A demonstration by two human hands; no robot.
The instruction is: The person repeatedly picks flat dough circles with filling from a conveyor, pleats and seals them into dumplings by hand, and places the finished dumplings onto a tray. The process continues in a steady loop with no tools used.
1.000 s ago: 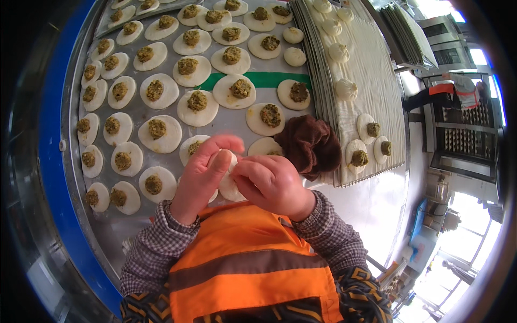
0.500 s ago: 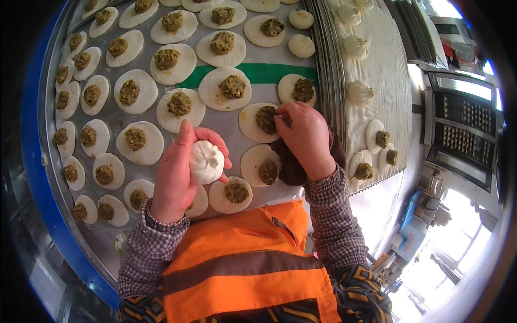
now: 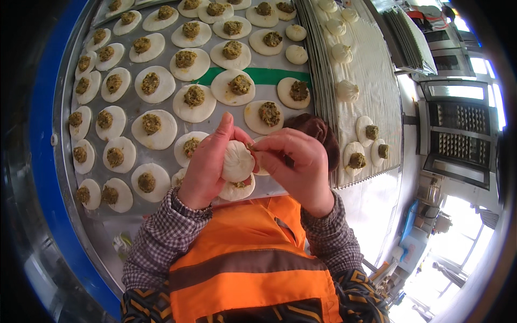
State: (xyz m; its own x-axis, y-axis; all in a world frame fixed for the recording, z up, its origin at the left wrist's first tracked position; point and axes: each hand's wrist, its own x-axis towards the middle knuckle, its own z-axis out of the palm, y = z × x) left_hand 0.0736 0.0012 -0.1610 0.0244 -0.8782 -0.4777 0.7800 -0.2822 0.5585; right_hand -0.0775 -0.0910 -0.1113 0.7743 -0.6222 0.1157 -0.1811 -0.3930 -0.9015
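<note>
— Hand pose?
— Left hand: fingers curled around one pleated bun over the table. Right hand: fingers pinched beside it, contents unclear.
— Others?
— Two buns on table, five buns on cloth.

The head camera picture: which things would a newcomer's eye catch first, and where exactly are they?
Probably first is the bright orange apron at the lower middle. Just above it, the left hand holds a white pleated bun, with the right hand close at its right side. Beyond, many dough rounds topped with filling spread over the metal table, which a green strip crosses.
</note>
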